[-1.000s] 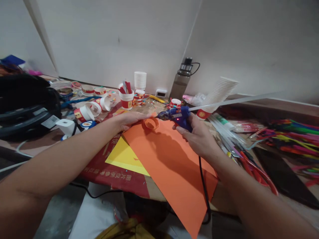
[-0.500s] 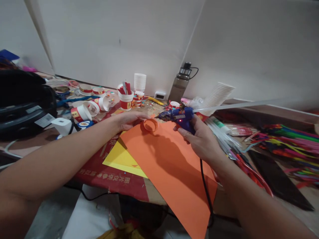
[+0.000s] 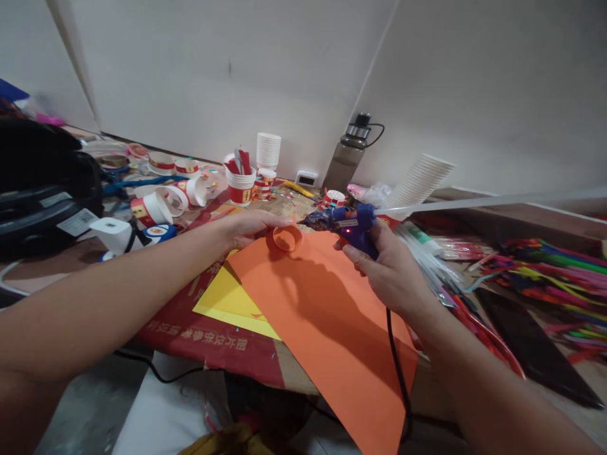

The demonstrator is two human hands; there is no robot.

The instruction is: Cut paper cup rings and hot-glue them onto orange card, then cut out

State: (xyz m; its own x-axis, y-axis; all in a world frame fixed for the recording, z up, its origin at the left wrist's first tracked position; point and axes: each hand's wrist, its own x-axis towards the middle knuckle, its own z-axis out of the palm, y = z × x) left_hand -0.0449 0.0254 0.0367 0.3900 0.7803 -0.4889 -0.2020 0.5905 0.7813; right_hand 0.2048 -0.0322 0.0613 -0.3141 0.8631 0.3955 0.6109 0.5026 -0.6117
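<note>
My right hand is wrapped round a blue glue gun with a small red light lit on it. A long pale glue stick runs out of its back toward the right, and a black cord hangs below. The gun's nozzle points left, close to the upper edge of a small orange paper ring; whether they touch I cannot tell. My left hand is closed on that ring at its left side. Under both hands lies a large orange sheet, partly over a yellow sheet.
Behind the hands stand stacked paper cups, a dark water bottle and a leaning white cup stack. Cut cups and a black bag are at left. Colourful pipe cleaners and a black flat object lie right.
The glue gun's nozzle now sits at the ring's upper edge, where an orange paper tab stands up. Both hands keep their hold, and the view has shifted slightly.
</note>
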